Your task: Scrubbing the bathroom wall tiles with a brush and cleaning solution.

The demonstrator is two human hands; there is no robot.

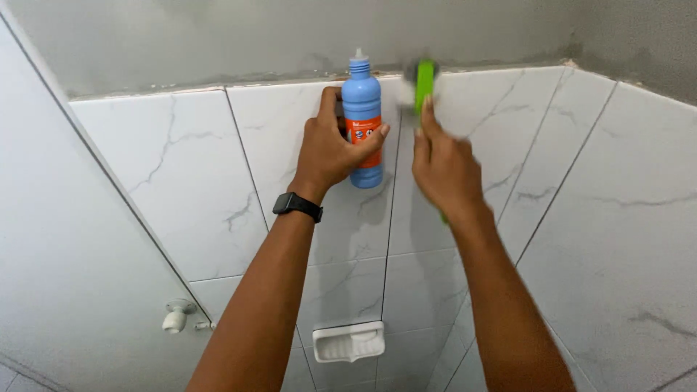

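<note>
Tiled wall [181,167] fills the frame. At top centre the left hand [330,149] is wrapped around an upright blue bottle [361,109], nozzle up. Just right, the right hand [443,170] grips a green brush [423,83] (blurred), its handle vertical, bristles against the tile's top edge.

We note a light-blue plastic bottle [361,123] with a white pointed nozzle cap and an orange label, upright, high against the white marbled wall tile. Just to its right we see a green-handled scrubbing brush [422,87], blurred, its head at the tile's top edge, handle running down and nearer; bristle detail cannot be told.
</note>
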